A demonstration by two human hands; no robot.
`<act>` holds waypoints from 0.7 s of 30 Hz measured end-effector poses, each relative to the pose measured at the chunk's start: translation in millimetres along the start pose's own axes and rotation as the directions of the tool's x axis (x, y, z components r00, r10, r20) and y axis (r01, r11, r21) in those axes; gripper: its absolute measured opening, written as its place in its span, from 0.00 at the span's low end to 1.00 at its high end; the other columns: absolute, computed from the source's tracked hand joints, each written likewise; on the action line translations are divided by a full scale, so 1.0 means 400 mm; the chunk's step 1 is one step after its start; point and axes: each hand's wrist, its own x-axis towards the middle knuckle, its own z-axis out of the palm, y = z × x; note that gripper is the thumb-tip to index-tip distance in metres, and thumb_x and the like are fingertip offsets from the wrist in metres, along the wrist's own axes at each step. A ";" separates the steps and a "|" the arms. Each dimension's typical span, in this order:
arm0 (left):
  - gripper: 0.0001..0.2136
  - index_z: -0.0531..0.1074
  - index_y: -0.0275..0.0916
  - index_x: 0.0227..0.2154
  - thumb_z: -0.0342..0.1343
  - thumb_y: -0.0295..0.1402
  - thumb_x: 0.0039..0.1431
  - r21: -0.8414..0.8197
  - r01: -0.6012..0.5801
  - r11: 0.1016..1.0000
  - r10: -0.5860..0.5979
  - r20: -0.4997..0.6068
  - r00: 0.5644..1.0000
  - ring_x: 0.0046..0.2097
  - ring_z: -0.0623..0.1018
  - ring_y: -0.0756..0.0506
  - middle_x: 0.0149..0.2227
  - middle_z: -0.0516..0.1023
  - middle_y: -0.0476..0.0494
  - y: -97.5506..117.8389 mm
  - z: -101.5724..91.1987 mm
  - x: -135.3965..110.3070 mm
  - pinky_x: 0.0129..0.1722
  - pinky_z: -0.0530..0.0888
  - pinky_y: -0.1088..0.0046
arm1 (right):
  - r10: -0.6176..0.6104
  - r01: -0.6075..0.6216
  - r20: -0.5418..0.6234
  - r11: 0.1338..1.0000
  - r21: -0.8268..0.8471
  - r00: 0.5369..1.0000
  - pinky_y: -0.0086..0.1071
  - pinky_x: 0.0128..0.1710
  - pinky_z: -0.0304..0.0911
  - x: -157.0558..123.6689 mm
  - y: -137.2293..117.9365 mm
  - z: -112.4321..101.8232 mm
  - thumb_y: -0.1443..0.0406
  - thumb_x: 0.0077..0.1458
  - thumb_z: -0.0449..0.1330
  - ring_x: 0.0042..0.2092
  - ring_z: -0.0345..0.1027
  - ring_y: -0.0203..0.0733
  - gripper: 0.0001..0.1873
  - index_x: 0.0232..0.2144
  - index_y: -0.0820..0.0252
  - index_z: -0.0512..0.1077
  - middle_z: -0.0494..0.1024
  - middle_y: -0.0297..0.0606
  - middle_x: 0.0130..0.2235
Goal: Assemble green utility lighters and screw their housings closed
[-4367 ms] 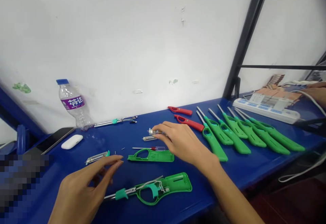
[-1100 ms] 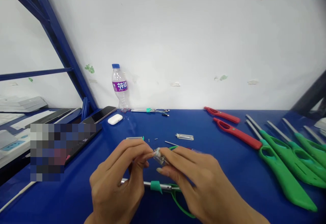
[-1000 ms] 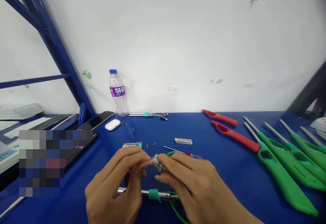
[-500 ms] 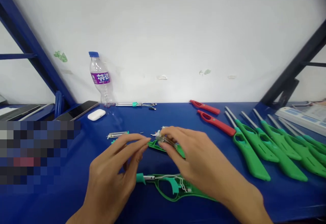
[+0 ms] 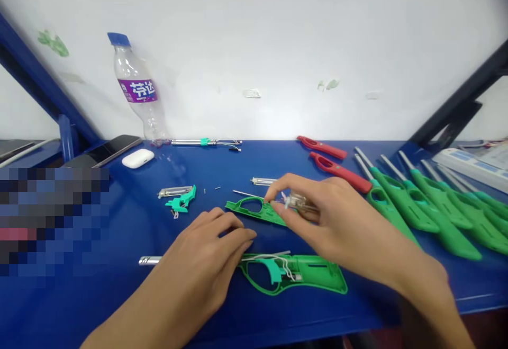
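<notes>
My right hand [image 5: 317, 206] is closed around a small clear fuel tank [image 5: 299, 202] with a whitish valve end, over an empty green lighter shell half [image 5: 254, 208]. Below, my left hand [image 5: 214, 253] has its fingers bent and pressed together; whatever is in them is hidden. It covers the neck of a second green lighter shell half [image 5: 323, 275]. That half carries a teal trigger [image 5: 272, 270], white wires [image 5: 288, 269] and a metal barrel [image 5: 150, 260] projecting left of my hand. A thin rod [image 5: 246, 194] lies just behind the empty half.
Assembled green lighters [image 5: 424, 200] lie at right, beside red shell pieces [image 5: 337, 171]. A teal part [image 5: 180, 200], a clear tank [image 5: 177, 191] and another [image 5: 263, 181] lie mid-table. Behind are a barrel assembly [image 5: 204, 142], bottle [image 5: 138, 89], white case [image 5: 138, 158] and phone [image 5: 115, 150].
My left hand has moved down and right, from beside the empty shell half to the neck of the wired one. My right hand has shifted right, still holding the tank. The view has tilted down.
</notes>
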 end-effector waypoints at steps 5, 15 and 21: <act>0.13 0.79 0.44 0.48 0.50 0.27 0.76 -0.044 0.025 0.999 -0.025 -0.007 1.000 0.42 0.79 0.43 0.42 0.81 0.47 -0.012 -0.008 -0.006 0.44 0.75 0.63 | 0.010 -0.011 0.178 1.000 0.004 0.984 0.33 0.23 0.51 -0.024 0.029 -0.013 0.58 0.72 0.61 0.21 0.61 0.36 0.09 0.42 0.46 0.82 0.71 0.26 0.20; 0.10 0.79 0.44 0.47 0.53 0.28 0.75 -0.125 0.059 0.990 -0.040 0.145 0.989 0.45 0.77 0.41 0.46 0.79 0.45 0.010 -0.005 -0.008 0.48 0.74 0.61 | 0.007 -0.001 0.421 1.000 -0.016 0.907 0.33 0.23 0.53 -0.045 0.063 0.000 0.63 0.65 0.69 0.23 0.68 0.37 0.03 0.36 0.48 0.81 0.77 0.26 0.23; 0.11 0.78 0.45 0.46 0.50 0.27 0.76 -0.109 0.063 0.992 -0.044 0.167 0.985 0.43 0.77 0.42 0.44 0.78 0.46 0.009 0.005 -0.011 0.43 0.73 0.63 | 0.016 0.035 0.406 0.992 -0.118 0.914 0.34 0.28 0.53 -0.034 0.039 0.005 0.65 0.68 0.65 0.33 0.71 0.43 0.11 0.31 0.52 0.73 0.78 0.29 0.28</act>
